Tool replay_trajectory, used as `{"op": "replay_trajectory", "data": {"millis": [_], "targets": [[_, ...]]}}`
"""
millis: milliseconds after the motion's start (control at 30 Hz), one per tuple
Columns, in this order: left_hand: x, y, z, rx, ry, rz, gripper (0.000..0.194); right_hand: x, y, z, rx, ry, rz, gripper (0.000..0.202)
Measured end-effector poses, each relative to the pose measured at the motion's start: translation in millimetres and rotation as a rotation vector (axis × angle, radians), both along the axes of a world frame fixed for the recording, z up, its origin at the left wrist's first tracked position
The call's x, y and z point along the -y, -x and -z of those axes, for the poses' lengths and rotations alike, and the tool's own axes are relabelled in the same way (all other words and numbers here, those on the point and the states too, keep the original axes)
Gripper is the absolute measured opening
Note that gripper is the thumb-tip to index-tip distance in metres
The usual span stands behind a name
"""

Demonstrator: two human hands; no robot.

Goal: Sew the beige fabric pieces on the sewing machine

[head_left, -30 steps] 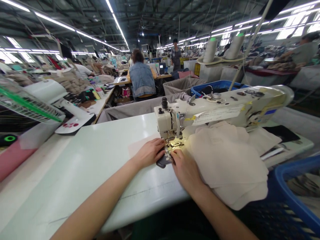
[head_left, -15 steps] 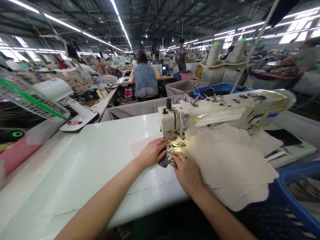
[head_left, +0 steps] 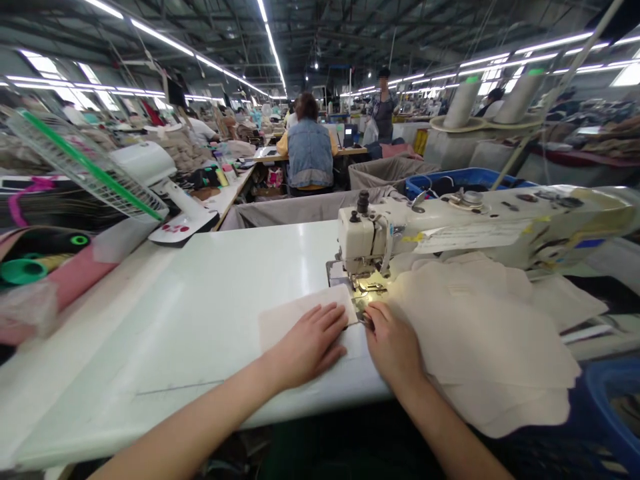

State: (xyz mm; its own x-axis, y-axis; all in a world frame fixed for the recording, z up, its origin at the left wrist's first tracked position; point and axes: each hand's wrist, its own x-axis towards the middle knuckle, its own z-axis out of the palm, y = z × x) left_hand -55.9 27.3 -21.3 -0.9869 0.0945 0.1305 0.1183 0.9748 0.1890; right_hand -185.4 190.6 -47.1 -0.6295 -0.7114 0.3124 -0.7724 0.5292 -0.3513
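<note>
On your table [head_left: 225, 287], beside the sewing machine [head_left: 359, 243], the pale fabric piece [head_left: 286, 319] lies lengthwise left to right, toward the machine; your left hand [head_left: 311, 343] rests flat on it, ungripping; your right hand [head_left: 396, 343] curls, its hold unclear

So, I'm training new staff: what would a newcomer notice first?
Probably the white machine at right, glowing yellow underneath, beige pieces spread before it. In front, the left hand rests on a pale sheet, the right hand close beside the machine. A green-rimmed fan stands at left.
</note>
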Motion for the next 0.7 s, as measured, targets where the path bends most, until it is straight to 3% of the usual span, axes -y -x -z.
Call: {"op": "replay_trajectory", "data": {"millis": [133,467,700], "targets": [[-13.5,-14.9,-3.1,0.012,-0.002,0.001,0.051,-0.6,0.3,0.0,0.006,0.000,-0.001,0.024],[-14.8,-10.1,-11.7,0.043,0.021,-0.002,0.046,-2.2,-1.2,1.5,-0.004,0.004,-0.002,0.021],[2.4,1.0,-27.1,0.127,-0.087,0.047,0.042,-2.6,0.7,6.4,-0.029,0.067,-0.032,0.024]]}}
